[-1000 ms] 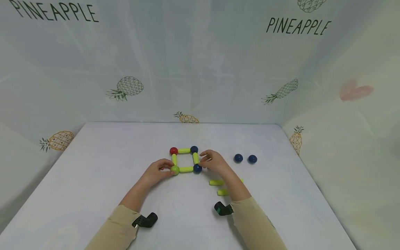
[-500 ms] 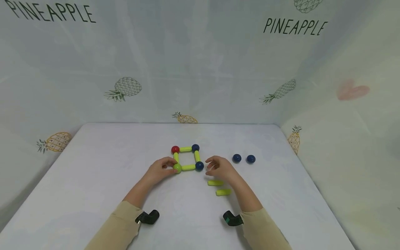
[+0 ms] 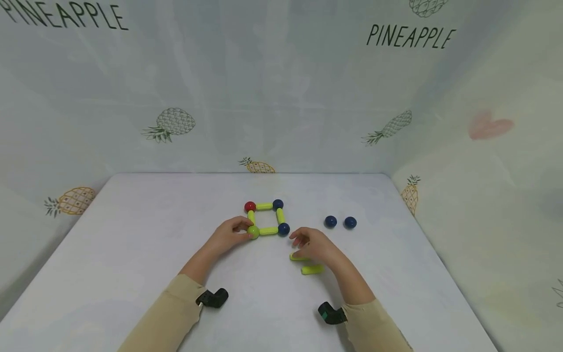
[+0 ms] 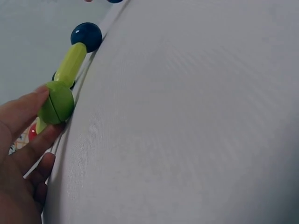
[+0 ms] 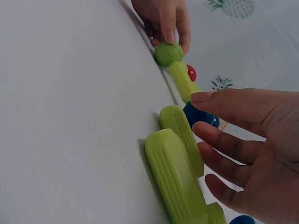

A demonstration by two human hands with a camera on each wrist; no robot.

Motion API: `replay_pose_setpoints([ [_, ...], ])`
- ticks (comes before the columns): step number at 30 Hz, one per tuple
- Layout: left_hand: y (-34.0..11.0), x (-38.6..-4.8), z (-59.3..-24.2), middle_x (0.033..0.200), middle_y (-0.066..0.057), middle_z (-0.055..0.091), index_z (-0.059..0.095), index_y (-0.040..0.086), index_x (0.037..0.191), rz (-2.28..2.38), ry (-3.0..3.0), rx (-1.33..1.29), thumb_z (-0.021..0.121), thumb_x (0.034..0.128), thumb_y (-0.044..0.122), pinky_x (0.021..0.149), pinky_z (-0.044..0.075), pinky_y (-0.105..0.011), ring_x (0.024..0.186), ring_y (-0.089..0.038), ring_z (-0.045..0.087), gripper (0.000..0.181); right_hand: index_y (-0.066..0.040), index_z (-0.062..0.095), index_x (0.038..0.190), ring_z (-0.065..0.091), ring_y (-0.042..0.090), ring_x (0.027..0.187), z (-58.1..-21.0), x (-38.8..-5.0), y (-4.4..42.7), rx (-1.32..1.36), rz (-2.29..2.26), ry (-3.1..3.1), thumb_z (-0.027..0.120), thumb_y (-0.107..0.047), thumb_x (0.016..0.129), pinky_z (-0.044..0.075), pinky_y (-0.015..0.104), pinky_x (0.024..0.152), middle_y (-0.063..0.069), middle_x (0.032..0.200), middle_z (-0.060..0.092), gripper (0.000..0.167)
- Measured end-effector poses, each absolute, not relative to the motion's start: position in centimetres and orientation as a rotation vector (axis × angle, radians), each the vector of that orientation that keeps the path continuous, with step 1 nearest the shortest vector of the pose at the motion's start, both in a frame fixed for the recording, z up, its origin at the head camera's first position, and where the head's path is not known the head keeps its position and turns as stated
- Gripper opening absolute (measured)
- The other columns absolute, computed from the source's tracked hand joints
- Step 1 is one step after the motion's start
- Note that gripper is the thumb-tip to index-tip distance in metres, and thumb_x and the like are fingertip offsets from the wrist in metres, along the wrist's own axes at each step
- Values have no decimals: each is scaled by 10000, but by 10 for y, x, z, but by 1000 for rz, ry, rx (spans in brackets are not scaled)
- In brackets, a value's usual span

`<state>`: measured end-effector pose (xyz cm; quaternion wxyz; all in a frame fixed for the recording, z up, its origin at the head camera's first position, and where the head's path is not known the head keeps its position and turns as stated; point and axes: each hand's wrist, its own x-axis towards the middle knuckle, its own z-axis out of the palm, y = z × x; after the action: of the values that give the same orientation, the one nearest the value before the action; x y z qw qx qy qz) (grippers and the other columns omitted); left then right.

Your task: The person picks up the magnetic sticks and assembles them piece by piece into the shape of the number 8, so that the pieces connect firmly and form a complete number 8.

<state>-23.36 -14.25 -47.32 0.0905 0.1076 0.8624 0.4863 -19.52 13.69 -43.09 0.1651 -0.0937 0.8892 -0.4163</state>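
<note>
Toward the middle of the white tabletop (image 3: pixel 154 220), a flat square of glossy yellow-green rods and coloured balls lies joined: a round red ball (image 3: pixel 249 207) at the far left corner, a dark blue ball (image 3: pixel 278 204) far right, a second dark blue ball (image 3: pixel 283 229) near right and a lime-green ball (image 3: pixel 253 232) near left. The left hand (image 3: pixel 228 237) pinches the lime-green ball between thumb and finger. The right hand (image 3: pixel 318 245) grasps nothing, its fingers loosely bent over a loose ribbed yellow-green rod (image 3: pixel 299 258); whether they touch it I cannot tell. Just nearer lies another loose rod (image 3: pixel 312 269), and a further rod end (image 5: pixel 216 213) shows low in the right wrist view, mostly cut off.

The step in hand seems to be steadying the square while reaching for a rod. The next move likely calls for closing thumb and fingers along the rod's sides without nudging its neighbour or the near right corner.

Two loose dark blue balls (image 3: pixel 340 222) sit right of the square, side by side and apart. The tabletop's edges are well away from the pieces, with open room to the left and between the forearms.
</note>
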Motion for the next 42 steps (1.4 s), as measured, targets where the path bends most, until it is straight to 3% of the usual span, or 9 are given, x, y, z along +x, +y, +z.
replay_pose_setpoints([
  [12, -132, -246, -474, 1086, -8, 666, 656, 107, 1177, 1453, 2541, 375, 752, 872, 178, 1004, 407, -423, 1107, -227, 553, 328, -93, 669, 1059, 549, 171, 827, -435, -188, 143, -307, -1131, 2536, 809, -22, 768, 478, 323, 752, 0, 890, 612, 331],
  [29, -123, -262, -473, 1117, 26, 664, 655, 221, 1202, 1349, 2532, 351, 769, 854, 292, 1001, 385, -470, 1128, -231, 538, 372, -102, 690, 989, 542, 162, 833, -441, -188, 145, -319, -1086, 2541, 784, 41, 763, 472, 336, 777, -16, 876, 598, 284],
  [36, -121, -268, -473, 1095, 39, 651, 655, 254, 1221, 1310, 2542, 333, 736, 874, 354, 943, 387, -474, 1047, -205, 533, 371, -116, 692, 992, 543, 166, 845, -439, -188, 145, -317, -1076, 2547, 774, 33, 776, 474, 337, 785, -18, 890, 598, 275],
  [42, -121, -270, -475, 1070, 43, 649, 647, 264, 1250, 1271, 2586, 327, 676, 917, 381, 969, 301, -538, 979, -187, 540, 354, -122, 690, 1003, 541, 154, 848, -436, -191, 141, -337, -1068, 2561, 775, 23, 783, 476, 319, 775, -21, 897, 597, 276],
])
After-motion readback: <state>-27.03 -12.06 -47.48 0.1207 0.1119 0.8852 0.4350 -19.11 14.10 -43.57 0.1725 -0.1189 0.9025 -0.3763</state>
